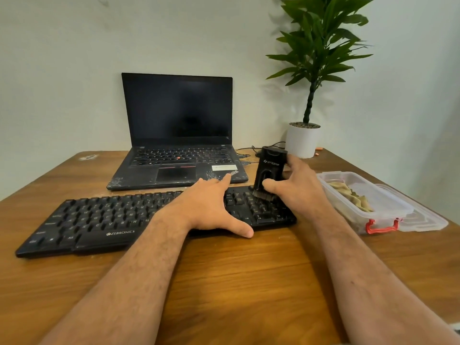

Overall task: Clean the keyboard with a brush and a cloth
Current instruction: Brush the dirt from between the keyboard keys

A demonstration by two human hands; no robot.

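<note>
The black keyboard (119, 220) lies across the middle left of the frame on the wooden table (249, 282), its near edge well back from the bottom of the frame, with a broad stretch of bare wood in the lower half. Its far edge sits just in front of the open laptop (178, 135), which stands at centre top against the wall. Its right end lies near the clear plastic container (361, 200) at the right, where the tan cloth (353, 197) is bunched inside; the container's lid (423, 220) lies beside it, toward the table's right edge. A potted plant (313, 70) fills the upper right corner of the table.

The left hand (209, 207) lies flat over the keyboard's right-centre keys, fingers straight and spread, thumb reaching over the near edge onto the wood. The right hand (296, 188) holds the black brush (267, 173) upright at the right of centre, thumb on its front and fingers wrapped behind, bristles down on the keys at the keyboard's right end. Both forearms run in from the bottom edge.
</note>
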